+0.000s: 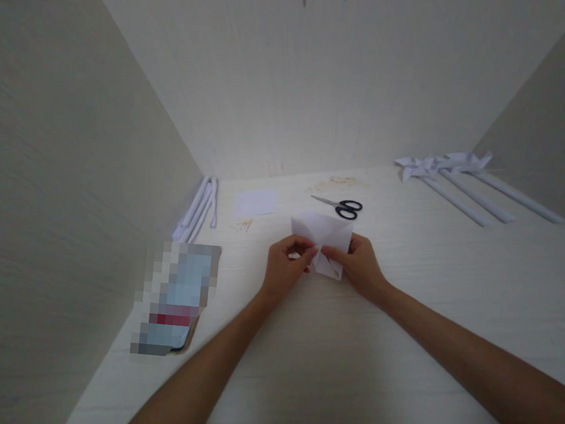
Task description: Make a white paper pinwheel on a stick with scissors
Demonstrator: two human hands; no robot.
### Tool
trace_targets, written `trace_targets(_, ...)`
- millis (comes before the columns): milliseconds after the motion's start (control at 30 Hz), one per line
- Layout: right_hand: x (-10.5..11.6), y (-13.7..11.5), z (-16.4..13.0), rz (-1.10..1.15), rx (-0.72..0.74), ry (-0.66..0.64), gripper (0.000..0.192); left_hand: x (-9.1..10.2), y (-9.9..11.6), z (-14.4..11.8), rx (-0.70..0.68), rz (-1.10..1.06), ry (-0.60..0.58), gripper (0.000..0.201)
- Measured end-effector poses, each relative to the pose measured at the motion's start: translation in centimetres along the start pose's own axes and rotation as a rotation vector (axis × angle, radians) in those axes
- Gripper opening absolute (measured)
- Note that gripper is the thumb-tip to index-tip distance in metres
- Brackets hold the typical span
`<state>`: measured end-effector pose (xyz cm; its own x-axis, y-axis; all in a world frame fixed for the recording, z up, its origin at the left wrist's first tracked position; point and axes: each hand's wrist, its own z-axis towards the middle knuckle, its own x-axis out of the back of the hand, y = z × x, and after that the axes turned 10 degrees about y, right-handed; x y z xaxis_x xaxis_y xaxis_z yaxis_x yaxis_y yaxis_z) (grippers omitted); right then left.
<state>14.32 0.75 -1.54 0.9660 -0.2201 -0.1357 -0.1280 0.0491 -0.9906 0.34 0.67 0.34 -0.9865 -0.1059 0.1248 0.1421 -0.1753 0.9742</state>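
Two hands (282, 263) (364, 267) on plain paper (323, 226)

White wood-grain tabletop (454, 280): dim overall, palest toward the back
Upright pale grey back panel (293, 94): softly lit, brighter low down, duller toward the top
Tall dark grey left side panel (42, 184): deep in gloom, its edge splayed by wide-angle stretch
Bare left hand (283, 261) and bare right hand (365, 265): diffuse, soft-edged shadow on the tabletop between the forearms (225, 352)
Folded white paper square (323, 225): washed out, creases faint
Flat phone-like slab (190, 283): masked by coarse pixel blocks, unreadable
Black-handled metal scissors (346, 209): slightly soft
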Motion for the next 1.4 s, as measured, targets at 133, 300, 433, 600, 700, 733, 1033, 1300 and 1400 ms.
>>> trace_targets(133, 0.0, -0.2, -0.1, -0.008, 0.013, -0.030, 0.017, -0.1, 0.0, 0.0, -0.009, 0.025, 0.025, 0.011)
trace_targets(300, 0.1, -0.1, 0.0, -0.058, 0.043, -0.010, 0.019, -0.2, 0.1, -0.1, -0.022, 0.030, -0.003, 0.012)
trace_targets(433, 0.2, 0.1, 0.1, -0.088, 0.039, 0.024, 0.022, 0.2, 0.3, -0.2, -0.190, 0.136, 0.157, 0.018)
trace_targets(600, 0.2, 0.2, 0.2, -0.071, 0.007, 0.027, 0.023, 1.1, -0.2, 0.6, -0.414, 0.243, 0.395, 0.039)
trace_targets(700, 0.1, 0.2, 0.2, -0.050, -0.010, 0.011, 0.022, 1.2, -0.9, 1.1, -0.335, 0.148, 0.325, 0.040)
trace_targets(733, 0.1, 0.2, 0.2, -0.046, -0.013, 0.010, 0.022, 1.1, -1.1, 1.2, -0.298, 0.118, 0.290, 0.035)
trace_targets(1033, 0.2, 0.4, 0.2, -0.064, 0.038, -0.004, 0.022, 1.2, -0.6, 0.3, -0.758, 0.343, 0.130, 0.014)
trace_targets(1300, 0.0, 0.3, 0.2, 0.022, 0.020, -0.026, 0.024, 1.8, -1.6, 0.7, -1.062, 0.655, 0.016, 0.027)
trace_targets(1400, 0.1, 0.1, 0.2, 0.005, 0.009, -0.031, 0.025, 2.0, -1.4, 0.9, -1.097, 0.755, 0.044, 0.025)
